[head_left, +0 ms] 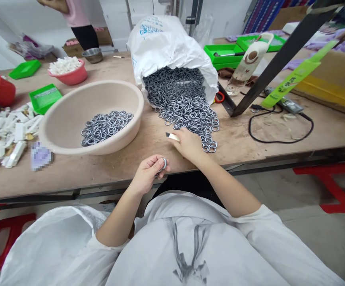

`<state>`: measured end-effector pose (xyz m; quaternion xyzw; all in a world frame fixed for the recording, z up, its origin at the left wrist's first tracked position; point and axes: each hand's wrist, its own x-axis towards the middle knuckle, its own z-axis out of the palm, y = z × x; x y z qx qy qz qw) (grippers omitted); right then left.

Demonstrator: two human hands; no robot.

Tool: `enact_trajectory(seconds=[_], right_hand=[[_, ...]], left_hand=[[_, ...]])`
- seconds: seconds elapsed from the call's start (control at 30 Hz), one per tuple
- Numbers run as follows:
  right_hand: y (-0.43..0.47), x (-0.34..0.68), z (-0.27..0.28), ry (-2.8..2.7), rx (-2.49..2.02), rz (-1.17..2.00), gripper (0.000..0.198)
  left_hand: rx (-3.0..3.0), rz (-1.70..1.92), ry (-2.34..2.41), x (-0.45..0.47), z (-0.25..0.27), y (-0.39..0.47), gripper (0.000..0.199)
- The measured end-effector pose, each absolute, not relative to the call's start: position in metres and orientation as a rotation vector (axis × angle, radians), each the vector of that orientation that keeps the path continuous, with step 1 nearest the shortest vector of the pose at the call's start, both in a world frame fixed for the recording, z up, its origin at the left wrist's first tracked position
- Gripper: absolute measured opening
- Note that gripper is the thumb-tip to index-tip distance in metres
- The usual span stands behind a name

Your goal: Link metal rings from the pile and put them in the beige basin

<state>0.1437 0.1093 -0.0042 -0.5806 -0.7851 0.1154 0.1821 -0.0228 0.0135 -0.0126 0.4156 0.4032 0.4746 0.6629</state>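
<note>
Broadly, the table [153, 137] carried everything. Largest on it, a white sack [166, 43] lay with its mouth toward the person; left of it stood a beige basin [62, 119] partly filled with rings [106, 128]. A ring heap [184, 109] spread from the sack, unconfined, so a brushing forearm could have scattered it. Then came the right hand [190, 145] and left hand [147, 172], each grip closed: the right around a white-handled tool [174, 137], whose dark tip, if a blade, might have nicked fingers in a slip; the left pinching a ring [164, 162] near the table's front edge, where loosening could have dropped it.
</note>
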Motion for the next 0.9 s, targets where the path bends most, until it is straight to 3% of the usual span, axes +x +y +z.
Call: enact_trajectory(seconds=[0.1,0.27,0.33,0.47,0.53,0.77,0.9], right_hand=[[0.127,0.145,-0.004,-2.300,-1.900,0.109,0.031],[0.129,0.145,-0.003,-2.325,-1.844,0.148,0.028],[0.119,0.146,-0.001,-2.240,-1.670,0.376,0.024],[0.087,0.144,-0.002,-1.878,-1.113,1.248,0.028],[0.071,0.138,-0.006,-1.661,-0.988,1.435,0.031],[0.046,0.125,-0.021,-1.377,-1.078,1.274,0.016],[0.041,0.134,-0.017,-1.402,-0.952,1.345,0.027]], left_hand=[[0.821,1.093,0.941,-0.023,-0.011,0.017,0.029],[0.599,1.148,0.960,-0.025,-0.011,0.025,0.031],[0.556,1.168,0.972,-0.024,-0.011,0.026,0.037],[0.612,1.203,1.006,-0.016,-0.012,0.027,0.046],[0.669,1.214,0.994,-0.008,-0.013,0.026,0.051],[0.897,1.221,1.004,0.013,-0.019,0.025,0.049],[0.883,1.197,1.007,0.014,-0.017,0.023,0.048]])
